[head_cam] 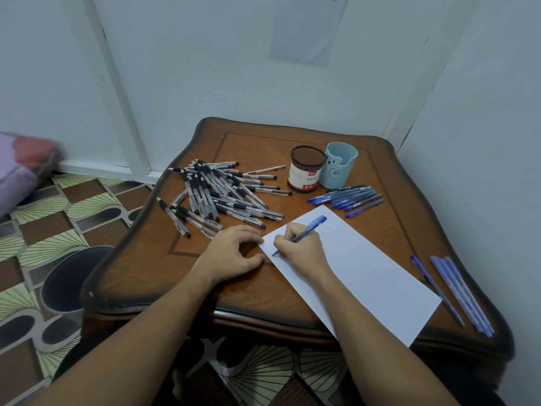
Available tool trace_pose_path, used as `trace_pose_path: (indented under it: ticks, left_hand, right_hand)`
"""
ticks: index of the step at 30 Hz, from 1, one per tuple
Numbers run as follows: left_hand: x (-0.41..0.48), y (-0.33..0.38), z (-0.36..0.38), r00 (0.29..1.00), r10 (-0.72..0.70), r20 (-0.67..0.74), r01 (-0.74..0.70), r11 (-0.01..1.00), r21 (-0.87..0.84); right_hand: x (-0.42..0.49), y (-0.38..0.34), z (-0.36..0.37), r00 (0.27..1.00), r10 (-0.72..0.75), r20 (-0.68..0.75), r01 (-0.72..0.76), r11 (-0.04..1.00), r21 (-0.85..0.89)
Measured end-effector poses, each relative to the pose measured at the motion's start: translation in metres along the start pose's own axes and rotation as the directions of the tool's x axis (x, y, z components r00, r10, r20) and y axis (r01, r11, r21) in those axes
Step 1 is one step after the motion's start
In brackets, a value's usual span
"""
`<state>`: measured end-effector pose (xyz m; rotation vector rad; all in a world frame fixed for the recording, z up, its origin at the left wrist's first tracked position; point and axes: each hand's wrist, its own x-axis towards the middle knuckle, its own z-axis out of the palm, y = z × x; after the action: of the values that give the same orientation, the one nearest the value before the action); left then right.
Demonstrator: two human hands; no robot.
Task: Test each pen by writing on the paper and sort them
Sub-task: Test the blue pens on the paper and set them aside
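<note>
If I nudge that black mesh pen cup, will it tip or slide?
The black mesh pen cup looks empty, so it is probably light and slides easily on the glossy table. Being taller than wide, a high push might tip it against the blue cup.

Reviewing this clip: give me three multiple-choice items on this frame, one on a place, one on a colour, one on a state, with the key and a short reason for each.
1. Where is the pile of black-grip pens?
A. left of the paper
B. inside the mesh cup
C. on the floor

2. What colour is the pen in the right hand?
A. red
B. blue
C. green

3. What is the left hand doing?
A. lifting the blue bear cup
B. holding a pen
C. resting at the paper's corner

Key: 1 A, the pile lies on the table left of the paper. 2 B, its barrel is blue. 3 C, its fingers lie at the sheet's near-left corner, holding nothing.
</note>
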<state>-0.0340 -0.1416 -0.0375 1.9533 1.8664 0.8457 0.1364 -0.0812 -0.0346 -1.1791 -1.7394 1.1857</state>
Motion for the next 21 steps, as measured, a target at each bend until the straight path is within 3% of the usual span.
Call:
trace_pose_path:
  ticks: [21]
  left_hand:
    - [-0.0003, 0.0019, -0.0013, 1.0, 0.002, -0.003, -0.002, 1.0, 0.01]
  right_hand:
    - [-0.0002, 0.0024, 0.0026, 1.0, 0.001, -0.003, -0.001, 1.0, -0.014]
